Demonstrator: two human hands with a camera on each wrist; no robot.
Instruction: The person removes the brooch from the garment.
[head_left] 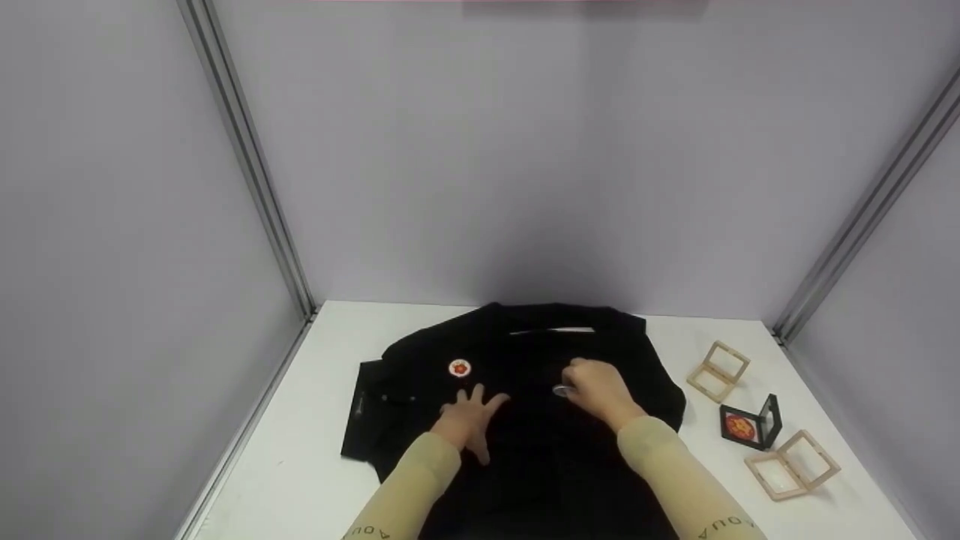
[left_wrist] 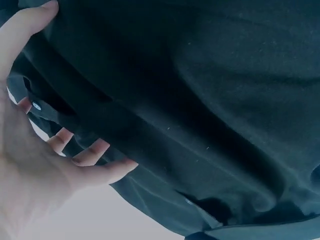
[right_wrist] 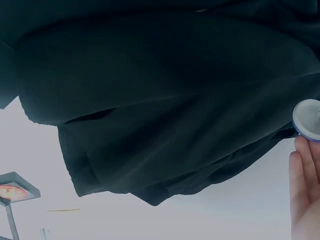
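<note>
Right now a black shirt (head_left: pixel 525 450) lies spread across the white bench (head_left: pixel 270 480), its lower part under the person's arms. The left hand (head_left: pixel 469 424) rests on it, fingers spread apart, just below a flower badge (head_left: pixel 460 367). The right hand (head_left: pixel 600 390) pinches a round pin (right_wrist: pixel 306 120) over the cloth — fingers clamped on its edge. Off to the right stand two open wooden cases (head_left: pixel 721 371) (head_left: pixel 793 472) — between them, an open black case (head_left: pixel 759 433) with a red disc (head_left: pixel 739 427) inside.
</note>
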